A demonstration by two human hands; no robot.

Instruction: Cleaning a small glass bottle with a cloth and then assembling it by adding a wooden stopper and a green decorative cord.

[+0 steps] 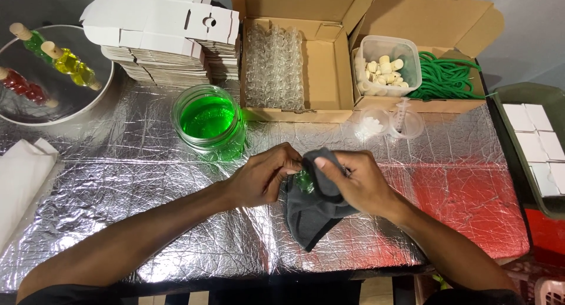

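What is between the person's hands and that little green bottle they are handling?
A dark grey cloth lies between the right hand and the small green bottle, wrapping part of it. The left hand seems to pinch its end directly, though fingers hide the contact.

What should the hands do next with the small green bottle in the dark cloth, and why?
Probably keep turning the small green bottle inside the dark cloth to wipe its other side. The left hand pinches the bottle at one end, the right hand presses the cloth over it, and only part of the bottle is covered. The jar of green liquid sits just behind.
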